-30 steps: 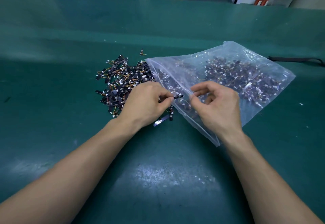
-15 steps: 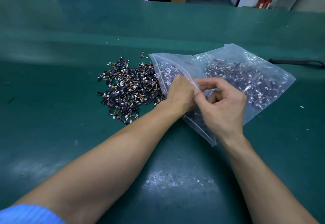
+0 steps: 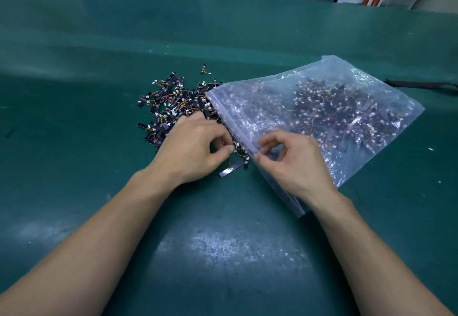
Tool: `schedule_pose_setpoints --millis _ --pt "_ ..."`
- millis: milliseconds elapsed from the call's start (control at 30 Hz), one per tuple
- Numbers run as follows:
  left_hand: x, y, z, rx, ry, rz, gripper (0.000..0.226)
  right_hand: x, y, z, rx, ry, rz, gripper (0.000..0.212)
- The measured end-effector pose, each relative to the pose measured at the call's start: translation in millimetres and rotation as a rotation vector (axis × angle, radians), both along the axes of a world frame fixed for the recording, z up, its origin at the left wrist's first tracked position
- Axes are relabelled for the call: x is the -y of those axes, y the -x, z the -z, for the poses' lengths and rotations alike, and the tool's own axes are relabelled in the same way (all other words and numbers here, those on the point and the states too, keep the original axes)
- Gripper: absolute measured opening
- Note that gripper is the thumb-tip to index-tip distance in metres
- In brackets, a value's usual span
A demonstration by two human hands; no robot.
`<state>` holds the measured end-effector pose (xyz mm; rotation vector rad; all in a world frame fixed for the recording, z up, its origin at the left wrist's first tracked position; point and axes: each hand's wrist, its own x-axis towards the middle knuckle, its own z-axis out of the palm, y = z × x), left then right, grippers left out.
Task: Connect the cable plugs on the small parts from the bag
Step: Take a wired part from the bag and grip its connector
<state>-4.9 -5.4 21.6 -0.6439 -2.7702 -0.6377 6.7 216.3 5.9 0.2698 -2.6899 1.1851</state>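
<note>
At bag (image 3: 322, 107) mouth, L hand (image 3: 193, 152) pinching small part (image 3: 231, 169), R hand (image 3: 295, 164) pinching rim.

Your one head camera faces forward and down, close over your left hand (image 3: 190, 149), right hand (image 3: 295, 167) and dark green table mat (image 3: 74, 191); edges seem lens-bent.

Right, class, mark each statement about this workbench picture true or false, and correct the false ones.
1. The bag lies right of the loose pile of parts. True.
2. The bag is empty. False: it holds many parts.
3. The table is red. False: it is green.
4. The left hand pinches a small part at the bag's mouth. True.
5. The right hand rests flat on the pile. False: it is at the bag's edge, fingers curled.
</note>
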Motion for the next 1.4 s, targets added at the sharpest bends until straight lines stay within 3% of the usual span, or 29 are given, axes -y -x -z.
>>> schedule_pose_setpoints --millis 167,367,500,767,867,1000,1200,1400 --pt "1 -5 -3 0.043 0.136 0.106 0.028 1 0 2 0.041 -0.033 -0.003 0.016" --pt "2 -5 -4 0.092 0.159 0.150 0.009 2 -1 2 0.026 -0.006 0.012 0.011" --pt "5 -5 -6 0.039 0.155 0.133 0.011 2 -2 0 -0.004 0.035 -0.003 0.009" --pt "3 -9 -15 -0.179 -0.068 0.215 0.008 8 -8 -8 -0.146 0.096 -0.169 0.010" --pt "-2 -10 -12 -0.147 -0.140 0.248 0.008 9 -9 -8 -0.109 0.146 -0.199 0.003" --pt "-5 -11 -6 -0.076 -0.273 0.211 0.010 9 -10 -6 -0.010 0.262 -0.184 0.014" --pt "-5 -9 1 0.070 -0.489 0.147 0.030 12 -8 -12 0.018 0.427 -0.094 0.021" --pt "-12 -10 6 0.149 -0.629 0.107 0.007 15 -9 -16 0.013 0.459 -0.080 0.025"
